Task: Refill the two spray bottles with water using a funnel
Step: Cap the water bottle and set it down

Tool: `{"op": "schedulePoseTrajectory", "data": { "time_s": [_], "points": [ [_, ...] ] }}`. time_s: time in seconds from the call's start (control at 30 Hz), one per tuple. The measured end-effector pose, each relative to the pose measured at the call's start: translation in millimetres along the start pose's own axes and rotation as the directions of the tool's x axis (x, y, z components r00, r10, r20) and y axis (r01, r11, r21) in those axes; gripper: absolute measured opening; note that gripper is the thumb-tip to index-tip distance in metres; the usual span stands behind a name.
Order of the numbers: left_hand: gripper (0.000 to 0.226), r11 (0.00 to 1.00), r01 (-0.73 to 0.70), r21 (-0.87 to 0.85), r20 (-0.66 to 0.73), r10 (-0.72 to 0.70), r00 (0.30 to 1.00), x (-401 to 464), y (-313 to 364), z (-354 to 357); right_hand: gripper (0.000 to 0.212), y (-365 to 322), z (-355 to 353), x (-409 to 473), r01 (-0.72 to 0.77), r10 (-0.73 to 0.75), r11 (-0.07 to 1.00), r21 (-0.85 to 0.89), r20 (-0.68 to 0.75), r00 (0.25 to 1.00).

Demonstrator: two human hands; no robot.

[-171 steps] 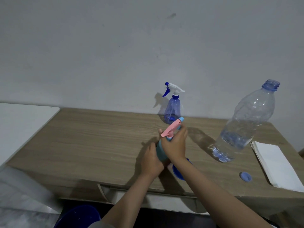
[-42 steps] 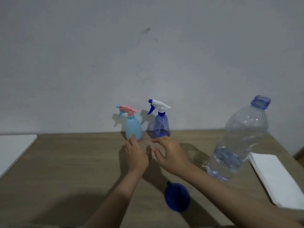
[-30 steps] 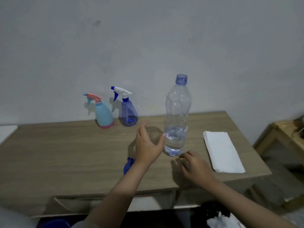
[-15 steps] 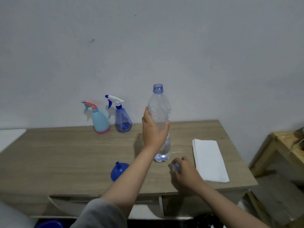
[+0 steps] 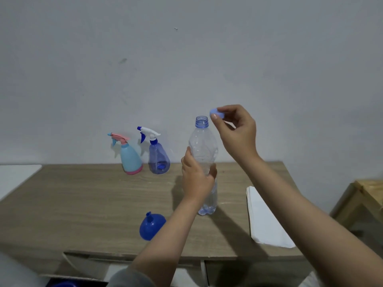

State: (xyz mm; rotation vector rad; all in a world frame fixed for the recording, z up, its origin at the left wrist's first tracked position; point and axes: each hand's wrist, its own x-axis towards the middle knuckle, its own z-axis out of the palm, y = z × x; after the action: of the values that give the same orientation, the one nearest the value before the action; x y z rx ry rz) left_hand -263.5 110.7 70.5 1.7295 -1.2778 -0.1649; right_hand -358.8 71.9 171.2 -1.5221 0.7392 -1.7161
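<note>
The two spray bottles stand upright at the far edge of the wooden table (image 5: pixel 83 204), against the wall: a pale blue plastic spray bottle with a pink trigger head and pink base (image 5: pixel 130 157) on the left, and a translucent dark blue spray bottle with a white trigger head (image 5: pixel 158 159) just beside it on the right. Both heads are on, nozzles pointing left, long axes vertical.

The clear plastic water bottle (image 5: pixel 204 154) stands upright right of them, its open neck pointing straight up, with only a little water visible at its bottom. The left hand (image 5: pixel 196 179) grips its middle, fingers and thumb curled round the body. The right hand (image 5: pixel 236 131) pinches the small pale blue screw cap (image 5: pixel 215 114) between thumb and fingertips, holding it just right of the open mouth and slightly above it, not yet on the threads. So the mouth lies down and left of the cap, and the right hand is the nearer one to it.

The dark blue plastic funnel (image 5: pixel 152 225) lies mouth-down near the front edge, left of the left forearm, its spout tilted up and to the far left. A stack of white paper napkins (image 5: pixel 265 218) lies at the right.

Judging by this layout, refilling appears done, and capping the water bottle is the step in hand; the cap must come level over the vertical neck.
</note>
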Motion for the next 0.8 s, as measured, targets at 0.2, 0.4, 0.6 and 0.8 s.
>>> {"op": "schedulePoseTrajectory", "data": {
  "time_s": [0.2, 0.4, 0.6, 0.8],
  "points": [
    [0.089, 1.000, 0.012, -0.010, 0.011, -0.012, 1.000, 0, 1, -1, 0.009, 21, 24, 7, -0.012, 0.028, 0.992, -0.123, 0.129, 0.991],
    [0.089, 1.000, 0.029, -0.004, 0.013, -0.029, 0.999, 2, 1, -2, 0.010, 28, 25, 6, -0.007, 0.022, 0.996, -0.091, 0.170, 0.985],
    [0.089, 0.999, 0.030, 0.013, 0.017, -0.030, 0.999, 2, 1, -1, 0.023, 23, 27, 13, -0.133, 0.133, 0.991, -0.008, 0.135, 0.982],
    [0.088, 1.000, 0.027, 0.016, 0.018, -0.027, 0.999, 2, -1, -1, 0.028, 27, 28, 11, -0.238, 0.231, 0.971, 0.001, 0.236, 0.944]
  ]
}}
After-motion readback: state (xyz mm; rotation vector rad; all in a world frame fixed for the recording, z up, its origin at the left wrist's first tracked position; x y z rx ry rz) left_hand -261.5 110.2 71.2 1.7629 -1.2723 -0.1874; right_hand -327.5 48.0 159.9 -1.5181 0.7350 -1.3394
